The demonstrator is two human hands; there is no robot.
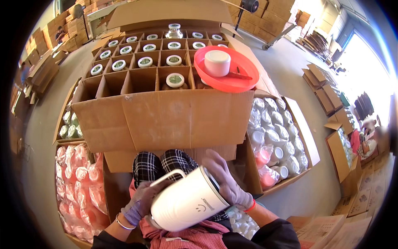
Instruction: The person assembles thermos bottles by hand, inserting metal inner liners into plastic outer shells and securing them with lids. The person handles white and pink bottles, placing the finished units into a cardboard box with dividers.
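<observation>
A large white tumbler with a side handle and a small printed smile (pixel 184 203) lies tilted across my lap, its wide end toward the right. My left hand (pixel 147 199), in a grey glove, is closed around it near the narrow base, below the handle. At the wide end, my gloved right hand (pixel 228 180) lies against the dark-edged rim. Its fingers are stretched out and slightly blurred, and they hide part of the rim. Ahead stands a divided cardboard box (pixel 161 118) with several white-rimmed lidded containers in its compartments; some front compartments hold nothing visible.
On the box's right corner rests a red plastic dish (pixel 238 85) with a white cup-like piece (pixel 217 62) and a red-handled tool. A carton of pink bagged parts (pixel 81 182) stands left, one of white bagged parts (pixel 277 133) right. Other people work at far right.
</observation>
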